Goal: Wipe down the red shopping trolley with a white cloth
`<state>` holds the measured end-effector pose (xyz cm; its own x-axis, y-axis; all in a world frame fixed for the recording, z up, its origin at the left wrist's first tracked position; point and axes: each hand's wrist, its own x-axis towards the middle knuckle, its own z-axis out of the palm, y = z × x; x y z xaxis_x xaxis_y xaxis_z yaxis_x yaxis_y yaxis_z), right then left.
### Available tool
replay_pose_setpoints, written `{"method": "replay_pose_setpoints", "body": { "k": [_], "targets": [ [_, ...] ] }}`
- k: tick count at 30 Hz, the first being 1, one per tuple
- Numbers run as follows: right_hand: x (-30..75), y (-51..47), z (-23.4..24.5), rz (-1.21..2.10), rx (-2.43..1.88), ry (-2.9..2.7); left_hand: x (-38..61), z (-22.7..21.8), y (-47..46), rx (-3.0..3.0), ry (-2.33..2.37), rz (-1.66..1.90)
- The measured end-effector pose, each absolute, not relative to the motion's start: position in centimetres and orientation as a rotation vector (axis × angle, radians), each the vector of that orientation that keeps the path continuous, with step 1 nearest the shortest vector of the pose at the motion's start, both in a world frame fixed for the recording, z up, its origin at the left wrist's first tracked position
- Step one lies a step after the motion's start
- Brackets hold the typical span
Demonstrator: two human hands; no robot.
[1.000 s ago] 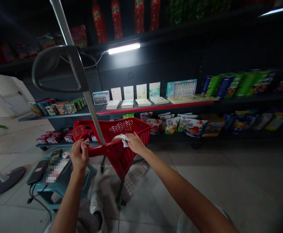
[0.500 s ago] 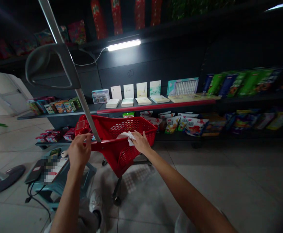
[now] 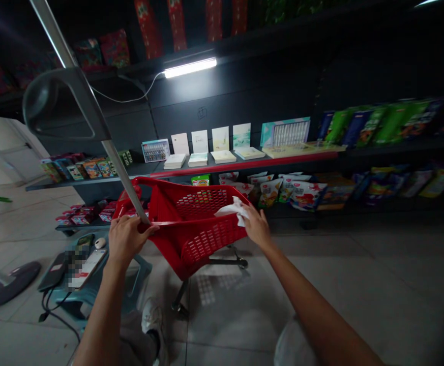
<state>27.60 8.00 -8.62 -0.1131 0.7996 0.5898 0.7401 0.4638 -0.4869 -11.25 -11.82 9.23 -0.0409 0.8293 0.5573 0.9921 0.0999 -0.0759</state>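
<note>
A small red shopping cart (image 3: 214, 245) stands before me, its sides pierced with slots. My left hand (image 3: 127, 238) is closed over the cart's near left rim, thumb along the edge, beside the foot of a metal pole (image 3: 119, 170) that rises from the cart. At the cart's right end, my right hand (image 3: 258, 224) pinches a crumpled white wipe (image 3: 236, 208) against the top rim. Part of the wipe hangs over the inside of the basket; the fingertips are partly hidden behind it.
A dark shelf with a red front edge (image 3: 240, 166) runs behind the cart, holding books (image 3: 225, 156) and snack bags (image 3: 307, 195). At left, a blue-grey stool (image 3: 141, 277) carries a phone (image 3: 88, 267) and cables. A round stand base (image 3: 11, 284) sits on the floor farther left.
My right hand has slid the wipe rightward along the cart's rim to its far right end. My left hand has closed onto the rim by the pole. The pole has shifted left in view.
</note>
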Motion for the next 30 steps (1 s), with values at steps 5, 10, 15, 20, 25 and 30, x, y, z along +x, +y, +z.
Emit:
{"method": "replay_pose_setpoints", "body": {
  "k": [5, 10, 15, 20, 25, 30],
  "targets": [
    [29.9, 8.9, -10.9, 0.0, -1.448, -1.434, -12.5, 8.6, -11.2, -1.832, -1.844, -0.532],
    [28.3, 9.1, -10.8, 0.078, -1.457, -1.154, -12.2, 8.1, -10.3, -1.836, -1.787, -0.592],
    [28.7, 8.8, -12.0, 0.198, -1.529, -0.849, -11.1, 7.4, -9.3, -1.815, -1.758, -0.622],
    [26.0, 8.6, -12.5, 0.363, -1.529, -0.766, -10.4, 7.2, -8.3, -1.84, -1.727, -0.661],
    [18.2, 5.4, -9.7, 0.405, -1.25, -0.972, -9.4, 7.4, -7.8, -1.886, -1.736, -0.66],
    [10.0, -1.3, -6.5, 0.371, -0.775, -1.637, -8.2, 7.3, -7.4, -1.888, -1.758, -0.673]
  ]
}}
